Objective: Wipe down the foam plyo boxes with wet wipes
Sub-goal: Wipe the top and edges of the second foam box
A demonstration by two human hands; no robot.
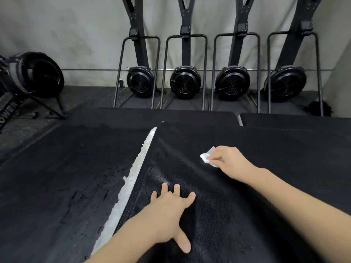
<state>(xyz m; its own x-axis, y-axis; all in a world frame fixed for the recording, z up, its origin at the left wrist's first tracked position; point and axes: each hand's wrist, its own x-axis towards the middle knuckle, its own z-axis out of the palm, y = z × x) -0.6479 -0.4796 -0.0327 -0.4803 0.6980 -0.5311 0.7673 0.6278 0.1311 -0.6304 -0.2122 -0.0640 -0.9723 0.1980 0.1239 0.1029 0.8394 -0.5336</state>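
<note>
A black foam plyo box (266, 186) fills the right and middle of the view, its top shiny with moisture near the centre. My right hand (228, 160) pinches a small white wet wipe (207, 157) and presses it on that top. My left hand (171, 209) rests flat on the same box with fingers spread, near its left edge. A second black box (57, 186) lies to the left, its worn cover torn along the seam so white foam (133, 179) shows.
Two more black boxes (171, 115) (296, 119) lie behind. Several upright ski machines with black fan wheels (185, 82) stand along the grey wall. A rowing machine's flywheel (36, 73) sits at the far left on the dark rubber floor.
</note>
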